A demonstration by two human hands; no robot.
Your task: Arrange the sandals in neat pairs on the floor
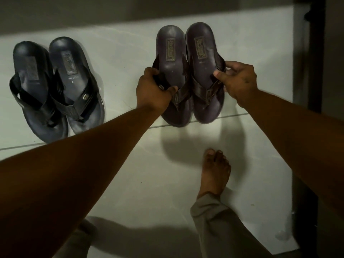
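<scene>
Two pairs in play! Left hand point(152, 90) grips the left brown sandal point(172, 75) by its strap, right hand point(237, 81) pinches the right brown sandal point(204, 71) beside it. Black pair point(55, 86) sits paired well outside the left grip; I reckon only release remains.

1. The place looked like a home, dimly lit.
2. Pale glossy floor tiles point(130, 58) carried two pairs of sandals: a black pair point(55, 86) left of a brown pair point(189, 75).
3. Near the brown pair stood a bare foot point(216, 170); a dark door frame point(316, 53) rose to its right.
</scene>
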